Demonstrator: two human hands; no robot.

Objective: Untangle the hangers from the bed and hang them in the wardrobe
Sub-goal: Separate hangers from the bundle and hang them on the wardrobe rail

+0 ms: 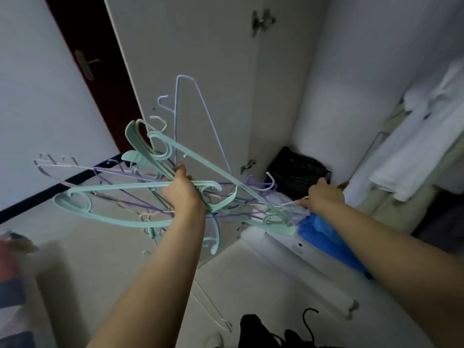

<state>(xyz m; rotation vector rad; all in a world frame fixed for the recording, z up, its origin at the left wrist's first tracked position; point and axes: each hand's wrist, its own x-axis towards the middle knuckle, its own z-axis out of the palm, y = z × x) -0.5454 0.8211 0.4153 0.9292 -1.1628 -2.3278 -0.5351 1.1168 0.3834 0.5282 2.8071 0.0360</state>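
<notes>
Untangling in progress: your left hand [184,190] clamps the hanger bundle [155,177]; right-hand fingers [305,202] pinch a white hanger [292,203]. Next, draw it free.

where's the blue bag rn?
Head view, right of centre: the blue bag lies just below the right hand, beside the low end of the hanger bundle.

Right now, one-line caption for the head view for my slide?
Left hand grips a tangled hanger bundle before the wardrobe while right hand pulls one thin white hanger.
</notes>
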